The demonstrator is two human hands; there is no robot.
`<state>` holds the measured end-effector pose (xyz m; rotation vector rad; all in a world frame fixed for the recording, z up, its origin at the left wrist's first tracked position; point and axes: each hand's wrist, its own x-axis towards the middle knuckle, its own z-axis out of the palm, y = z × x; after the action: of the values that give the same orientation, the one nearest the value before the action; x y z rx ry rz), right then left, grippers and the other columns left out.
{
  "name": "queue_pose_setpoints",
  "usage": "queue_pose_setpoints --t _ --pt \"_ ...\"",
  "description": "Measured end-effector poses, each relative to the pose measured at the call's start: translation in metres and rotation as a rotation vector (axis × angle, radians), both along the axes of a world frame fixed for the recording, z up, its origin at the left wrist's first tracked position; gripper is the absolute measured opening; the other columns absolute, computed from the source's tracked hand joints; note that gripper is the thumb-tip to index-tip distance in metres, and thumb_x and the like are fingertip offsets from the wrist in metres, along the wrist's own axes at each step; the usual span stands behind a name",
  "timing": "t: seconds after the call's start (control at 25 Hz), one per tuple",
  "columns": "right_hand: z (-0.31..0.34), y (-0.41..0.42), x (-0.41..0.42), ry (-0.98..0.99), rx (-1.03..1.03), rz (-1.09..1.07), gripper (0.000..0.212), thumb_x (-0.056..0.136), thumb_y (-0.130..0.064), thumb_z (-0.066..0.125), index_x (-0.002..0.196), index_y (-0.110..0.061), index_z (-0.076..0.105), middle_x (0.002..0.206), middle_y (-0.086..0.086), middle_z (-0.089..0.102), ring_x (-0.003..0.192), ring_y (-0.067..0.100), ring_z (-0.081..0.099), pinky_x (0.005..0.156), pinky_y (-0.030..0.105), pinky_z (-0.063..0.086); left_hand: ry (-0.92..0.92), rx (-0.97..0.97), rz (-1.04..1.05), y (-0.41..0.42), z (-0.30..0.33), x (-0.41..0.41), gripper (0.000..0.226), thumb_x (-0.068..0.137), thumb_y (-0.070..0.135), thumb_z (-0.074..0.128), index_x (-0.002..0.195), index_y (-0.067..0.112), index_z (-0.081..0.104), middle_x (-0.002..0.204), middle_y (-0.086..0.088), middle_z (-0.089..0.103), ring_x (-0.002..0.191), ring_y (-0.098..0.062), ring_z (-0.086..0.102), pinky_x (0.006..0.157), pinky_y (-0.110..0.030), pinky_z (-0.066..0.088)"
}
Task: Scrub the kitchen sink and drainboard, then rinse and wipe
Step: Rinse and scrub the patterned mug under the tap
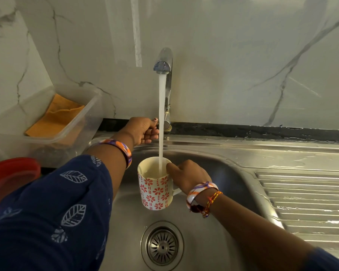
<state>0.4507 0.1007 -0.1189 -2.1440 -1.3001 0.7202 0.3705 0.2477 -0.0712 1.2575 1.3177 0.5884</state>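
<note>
Currently: mug (red flower print) over sink, under tap stream; right hand grips its handle. Left hand curls around tap lever. Drainboard wet, right.

No readable text, labels, brands or numbers appeared anywhere — the mug carried only a red flower-and-dash pattern — no words.
</note>
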Motion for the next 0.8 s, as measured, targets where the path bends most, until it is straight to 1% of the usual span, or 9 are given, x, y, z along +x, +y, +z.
queue_pose_setpoints --t 0.08,0.2,0.32,0.4,0.44,0.52,0.6,0.68,0.8 --pt "-0.0001 -0.0013 -0.0002 0.024 0.006 -0.008 0.048 0.094 -0.047 0.04 0.085 -0.011 0.07 0.09 0.007 0.071 0.075 0.018 0.062 0.07 0.027 0.048 0.001 0.019 0.011 -0.0014 0.0001 0.0011 0.028 0.096 0.029 0.051 0.075 0.011 0.056 0.035 0.005 0.057 0.061 -0.015 0.058 0.063 -0.026 0.047" --pt "-0.0009 -0.003 -0.0003 0.01 0.016 -0.013 0.049 0.093 -0.048 0.04 0.081 -0.011 0.07 0.087 0.007 0.072 0.076 0.02 0.064 0.073 0.03 0.051 0.004 0.042 0.026 -0.002 -0.0005 0.0023 0.028 0.096 0.029 0.051 0.074 0.011 0.056 0.034 0.006 0.056 0.06 -0.014 0.057 0.061 -0.026 0.047" --pt "-0.0011 -0.0047 0.0002 0.005 0.045 -0.032 0.051 0.093 -0.047 0.04 0.08 -0.009 0.071 0.085 0.009 0.071 0.071 0.019 0.06 0.065 0.027 0.047 -0.004 0.049 0.033 -0.0014 -0.0017 0.0022 0.029 0.095 0.029 0.052 0.073 0.01 0.056 0.033 0.006 0.055 0.06 -0.015 0.057 0.062 -0.025 0.047" --pt "-0.0007 -0.006 0.0004 0.015 0.066 -0.043 0.05 0.093 -0.046 0.04 0.075 -0.01 0.07 0.079 0.008 0.069 0.069 0.018 0.058 0.062 0.024 0.043 -0.009 0.054 0.035 -0.001 -0.0026 0.0021 0.029 0.095 0.029 0.052 0.073 0.01 0.056 0.034 0.005 0.056 0.059 -0.015 0.057 0.061 -0.025 0.047" --pt "-0.0007 -0.0063 -0.0003 0.014 0.077 -0.041 0.049 0.093 -0.046 0.04 0.073 -0.011 0.068 0.075 0.006 0.067 0.067 0.017 0.057 0.06 0.024 0.042 -0.012 0.056 0.035 -0.0008 -0.0032 0.0019 0.029 0.095 0.029 0.053 0.074 0.01 0.056 0.038 0.004 0.058 0.059 -0.015 0.057 0.061 -0.025 0.047" --pt "-0.0011 -0.007 -0.0025 0.008 0.097 -0.031 0.048 0.093 -0.046 0.04 0.071 -0.013 0.066 0.071 0.002 0.062 0.065 0.015 0.056 0.058 0.023 0.041 -0.007 0.061 0.035 -0.0001 -0.0046 0.0021 0.029 0.095 0.03 0.053 0.075 0.01 0.055 0.055 -0.002 0.062 0.059 -0.015 0.056 0.062 -0.025 0.047" --pt "-0.0013 -0.0073 -0.0045 0.008 0.114 -0.023 0.048 0.094 -0.046 0.04 0.066 -0.015 0.063 0.068 0.0 0.06 0.063 0.014 0.054 0.058 0.023 0.041 0.006 0.068 0.045 0.0016 -0.007 0.0027 0.028 0.094 0.031 0.054 0.077 0.009 0.056 0.067 -0.004 0.06 0.059 -0.015 0.056 0.063 -0.025 0.048" --pt "-0.0017 -0.0074 -0.0061 0.001 0.129 -0.012 0.047 0.093 -0.047 0.04 0.061 -0.018 0.058 0.066 -0.002 0.058 0.062 0.014 0.054 0.059 0.023 0.043 0.024 0.077 0.067 0.0033 -0.0088 0.003 0.028 0.092 0.034 0.057 0.079 0.009 0.057 0.069 -0.005 0.061 0.059 -0.015 0.058 0.067 -0.027 0.05" --pt "-0.0022 -0.0077 -0.0071 0.0 0.142 -0.005 0.046 0.093 -0.047 0.04 0.066 -0.017 0.061 0.069 -0.001 0.06 0.064 0.014 0.056 0.062 0.025 0.045 0.044 0.092 0.084 0.0032 -0.0099 0.0039 0.03 0.091 0.035 0.057 0.075 0.009 0.056 0.067 -0.004 0.061 0.057 -0.014 0.057 0.065 -0.026 0.049"
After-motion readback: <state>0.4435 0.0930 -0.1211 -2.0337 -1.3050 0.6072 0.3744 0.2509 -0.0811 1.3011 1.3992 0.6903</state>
